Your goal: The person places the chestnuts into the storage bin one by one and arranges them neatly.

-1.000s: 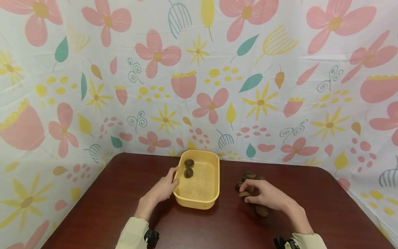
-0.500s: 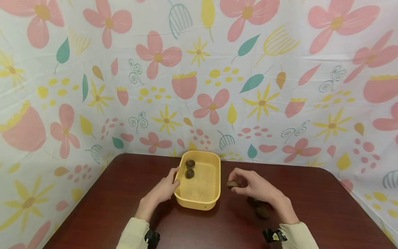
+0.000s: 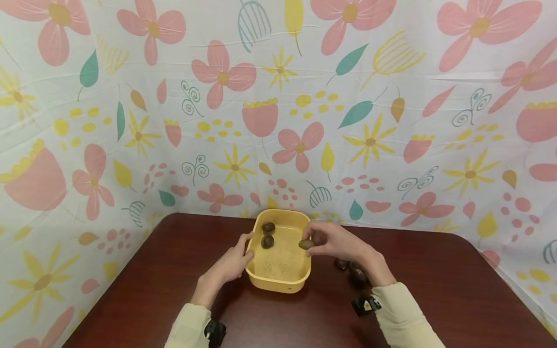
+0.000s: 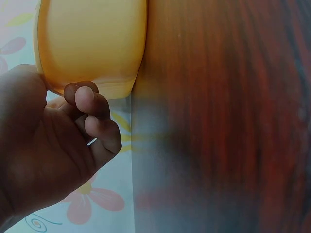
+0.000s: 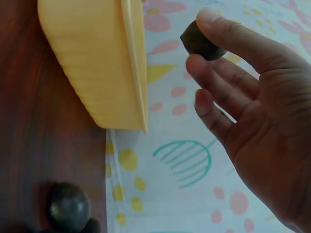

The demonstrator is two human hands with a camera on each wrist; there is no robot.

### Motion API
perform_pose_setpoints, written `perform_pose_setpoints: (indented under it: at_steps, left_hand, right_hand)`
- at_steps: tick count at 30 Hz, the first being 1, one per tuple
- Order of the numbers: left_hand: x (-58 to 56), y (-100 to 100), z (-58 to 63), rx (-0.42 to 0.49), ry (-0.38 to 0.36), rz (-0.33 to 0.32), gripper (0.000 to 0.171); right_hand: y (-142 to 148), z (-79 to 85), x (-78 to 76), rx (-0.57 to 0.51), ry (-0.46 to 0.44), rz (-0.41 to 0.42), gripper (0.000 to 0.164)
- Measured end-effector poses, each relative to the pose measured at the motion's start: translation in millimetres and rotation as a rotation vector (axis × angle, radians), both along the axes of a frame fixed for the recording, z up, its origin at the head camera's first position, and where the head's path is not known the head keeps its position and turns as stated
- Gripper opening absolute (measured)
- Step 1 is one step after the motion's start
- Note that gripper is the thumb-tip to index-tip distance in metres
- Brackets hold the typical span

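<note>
My right hand (image 3: 341, 242) pinches a dark brown chestnut (image 3: 306, 244) between thumb and fingers, over the right rim of a yellow plastic tray (image 3: 278, 286). In the right wrist view the held chestnut (image 5: 200, 42) shows a pointed tip, and the hand is raised beside the tray wall (image 5: 92, 68). My left hand (image 3: 229, 265) grips the tray's left rim, thumb on the near part. The left wrist view has its curled fingers (image 4: 99, 107) against the tray's outer side. Two chestnuts (image 3: 267, 241) lie inside the tray along its left side.
More chestnuts (image 3: 358, 276) lie on the dark red-brown table (image 3: 278, 319) right of the tray, partly hidden under the right forearm. A flower-print cloth (image 3: 278, 121) hangs behind the table's far edge and along its sides.
My right hand has lifted a chestnut from the group at the right and carried it left to the tray's right rim. The left hand keeps its grip on the tray.
</note>
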State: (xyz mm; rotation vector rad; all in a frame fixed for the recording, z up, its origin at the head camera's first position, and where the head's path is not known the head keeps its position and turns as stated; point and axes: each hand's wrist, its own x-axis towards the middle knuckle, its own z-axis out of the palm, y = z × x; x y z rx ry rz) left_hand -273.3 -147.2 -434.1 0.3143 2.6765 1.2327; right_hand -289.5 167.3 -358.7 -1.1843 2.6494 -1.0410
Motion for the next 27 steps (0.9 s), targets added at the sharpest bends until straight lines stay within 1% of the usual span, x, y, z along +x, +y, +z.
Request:
perform_pose_setpoints:
  at_steps: [4,9,12,16,23,27]
  left_hand:
    - [-0.8,-0.4,-1.3,0.006,-0.003,-0.005,0.057]
    - [-1.8,0.4,-2.3,0.011,-0.001,-0.011,0.057]
    - [-1.7,0.1,-1.9,0.010,0.003,-0.008,0.057]
    - [-1.0,-1.7,-0.6,0.007,0.004,-0.005,0.057]
    - [-0.2,-2.0,-0.1,-0.009,0.014,-0.013,0.056]
    - [0.3,-1.1,-0.6,-0.006,0.011,-0.017,0.056]
  right_hand:
    - [-15.0,4.5,-9.7,0.045,-0.010,0.003,0.026]
    - [-33.2,5.9,-20.8,0.102,0.017,0.003,0.026]
    - [-43.9,6.8,-28.0,0.117,0.018,0.028,0.027]
    - [-57.7,8.2,-38.5,0.121,-0.010,0.058,0.028]
    - [-78.7,0.9,-57.7,0.166,-0.023,0.064,0.028]
    - [-87.7,-2.5,-64.2,0.203,-0.046,0.050,0.030]
